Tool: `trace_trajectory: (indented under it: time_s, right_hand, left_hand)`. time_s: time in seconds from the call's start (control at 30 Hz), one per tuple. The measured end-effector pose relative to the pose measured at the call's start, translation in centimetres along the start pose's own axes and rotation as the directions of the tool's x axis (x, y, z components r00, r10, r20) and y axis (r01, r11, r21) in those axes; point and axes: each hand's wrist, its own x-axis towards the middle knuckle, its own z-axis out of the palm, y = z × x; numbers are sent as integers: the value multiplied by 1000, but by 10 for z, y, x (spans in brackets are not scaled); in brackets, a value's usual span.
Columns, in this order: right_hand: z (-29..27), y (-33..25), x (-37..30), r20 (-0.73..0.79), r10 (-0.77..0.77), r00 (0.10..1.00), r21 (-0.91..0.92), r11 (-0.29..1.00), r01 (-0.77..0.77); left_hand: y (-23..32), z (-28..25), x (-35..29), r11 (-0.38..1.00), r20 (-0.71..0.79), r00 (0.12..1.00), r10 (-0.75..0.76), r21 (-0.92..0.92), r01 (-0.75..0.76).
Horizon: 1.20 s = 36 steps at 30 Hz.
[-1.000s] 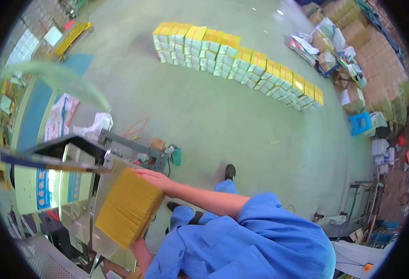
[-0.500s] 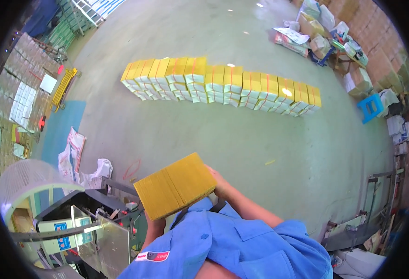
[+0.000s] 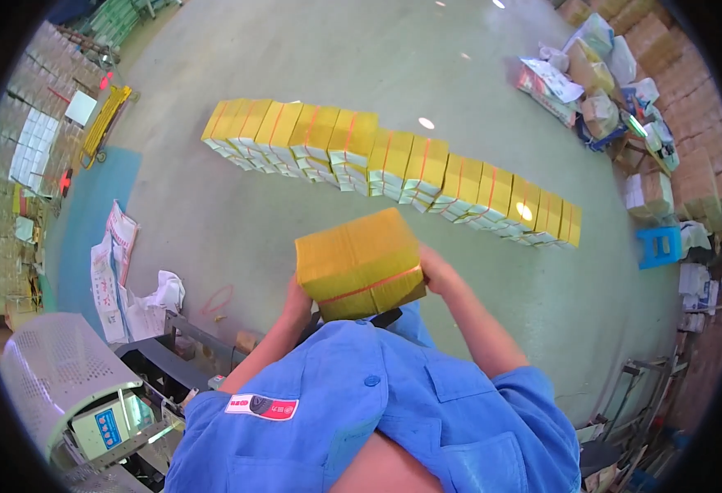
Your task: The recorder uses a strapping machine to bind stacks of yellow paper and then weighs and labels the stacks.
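Observation:
Between my two hands is a yellow-brown block-shaped bundle, with a reddish strap running across its near side. My left hand grips its left end, the fingers mostly hidden behind it. On the opposite end my right hand presses against the side. The bundle is held in front of my body, above the floor and slightly tilted. Beyond it stands a long row of stacked bundles with yellow tops, white sides and red straps; the row slants down to the right and touches neither hand.
A machine with a perforated grey cover stands close on my left, beside white sacks on the floor. A yellow trolley is farther left. On the right are a blue stool, piled bags and boxes, and a metal frame.
The bundle has moved away from my body and to the right, and turned so its strapped near side shows. My left hand and forearm have come more into view.

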Motion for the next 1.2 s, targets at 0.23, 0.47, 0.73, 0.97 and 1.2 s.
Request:
trace_trajectory:
  time_s: [0.23,0.47,0.73,0.97,1.2]
  right_hand:
    - [-121,-113,158,-64,284,957,-271,918,-290]
    - [-218,-188,368,-250,538,805,-553,603,-575]
    - [-276,-215,583,-274,561,781,-795,325,-512]
    - [-260,-218,664,-133,487,863,-968,125,-219]
    - [-295,-183,678,-135,417,899,-773,523,-359]
  left_hand:
    - [-16,94,174,861,-24,870,-493,-159,483]
    - [-68,192,335,615,-39,707,-707,-528,586]
    - [-129,237,480,413,-59,617,-785,-793,449]
    - [-167,239,542,354,-124,571,-811,-882,311]
    - [-133,223,538,434,-117,543,-832,-748,503]
